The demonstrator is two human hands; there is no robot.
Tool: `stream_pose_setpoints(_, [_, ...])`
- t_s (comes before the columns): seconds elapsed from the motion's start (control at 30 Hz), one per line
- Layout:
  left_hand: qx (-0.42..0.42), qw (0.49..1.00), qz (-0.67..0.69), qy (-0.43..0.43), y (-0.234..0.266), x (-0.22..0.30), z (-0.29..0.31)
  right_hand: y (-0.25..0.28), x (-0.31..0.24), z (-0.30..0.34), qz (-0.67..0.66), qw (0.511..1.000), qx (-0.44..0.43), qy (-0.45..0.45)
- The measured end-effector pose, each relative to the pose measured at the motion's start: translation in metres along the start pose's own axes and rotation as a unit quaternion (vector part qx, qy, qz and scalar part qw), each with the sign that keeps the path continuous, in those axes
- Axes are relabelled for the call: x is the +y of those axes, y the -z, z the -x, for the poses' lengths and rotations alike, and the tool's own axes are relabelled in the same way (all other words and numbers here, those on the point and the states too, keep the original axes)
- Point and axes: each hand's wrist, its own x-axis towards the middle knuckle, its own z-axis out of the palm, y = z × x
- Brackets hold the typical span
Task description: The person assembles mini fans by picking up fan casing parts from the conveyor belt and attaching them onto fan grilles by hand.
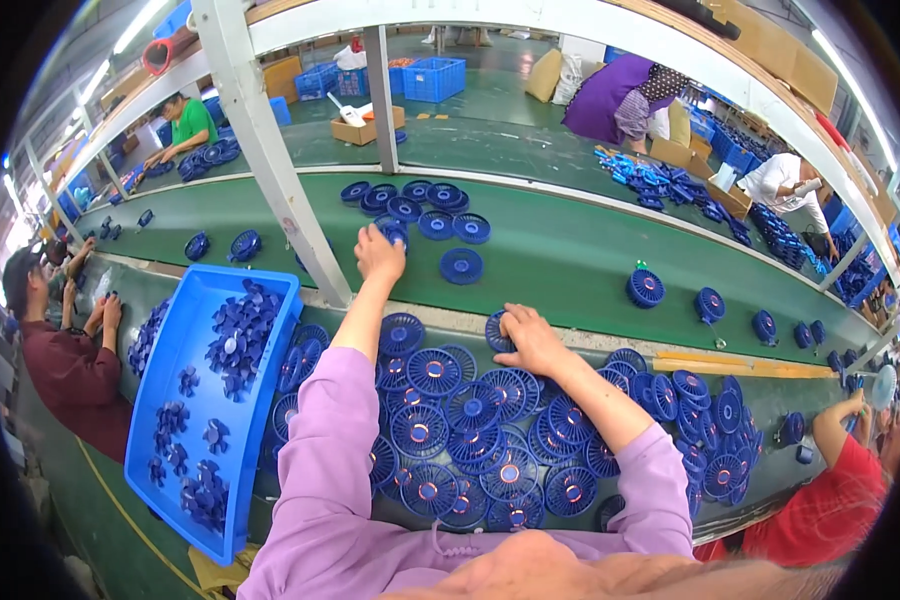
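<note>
Beside the blue tray (pixel 170 390), each hand's grip holds a fan grille: left hand (pixel 380 255), right hand (pixel 530 340).

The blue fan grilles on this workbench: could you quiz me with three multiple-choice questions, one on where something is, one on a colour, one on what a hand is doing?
1. Where is the blue tray?
A. left of the person's arms
B. on the green belt
C. on a shelf overhead

2. What colour are the person's sleeves?
A. red
B. lilac
C. green

3. What is the left hand doing?
A. resting in the tray
B. hanging by the bench
C. reaching onto the green belt at a fan grille

Answers: 1 A, the tray lies beside the left sleeve. 2 B, both sleeves are lilac. 3 C, the fingers touch a grille there, while the right hand rests on the bench pile.
</note>
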Motion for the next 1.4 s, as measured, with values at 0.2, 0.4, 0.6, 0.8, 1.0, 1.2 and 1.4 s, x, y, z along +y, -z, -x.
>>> stream_pose_setpoints(0.2, [-0.089, 0.994, -0.058, 0.016, -0.02, -0.036, -0.026, -0.004, 0.002, -0.005, -0.032, 0.998, -0.024, -0.044])
stream_pose_setpoints(0.4, [-0.107, 0.994, -0.011, -0.031, -0.016, -0.026, -0.003, 0.012, -0.006, -0.015, -0.073, 0.994, -0.056, -0.064])
stream_pose_setpoints(0.6, [-0.04, 0.937, 0.32, -0.136, 0.013, 0.022, 0.066, 0.052, -0.058, -0.038, -0.096, 0.985, 0.144, 0.006])
stream_pose_setpoints(0.8, [-0.193, 0.663, 0.715, 0.109, 0.087, 0.06, 0.147, 0.063, -0.12, -0.046, -0.061, 0.976, 0.202, 0.046])
stream_pose_setpoints(1.0, [-0.326, 0.405, 0.832, 0.195, 0.1, 0.032, 0.185, 0.053, -0.138, -0.028, -0.024, 0.979, 0.151, 0.132])
stream_pose_setpoints(1.2, [-0.157, 0.546, 0.809, 0.151, 0.09, 0.047, 0.216, 0.027, -0.133, -0.014, -0.188, 0.965, 0.158, 0.093])
stream_pose_setpoints(1.4, [0.055, 0.739, 0.667, -0.077, 0.086, 0.058, 0.229, 0.02, -0.147, -0.012, -0.397, 0.906, 0.145, 0.008])
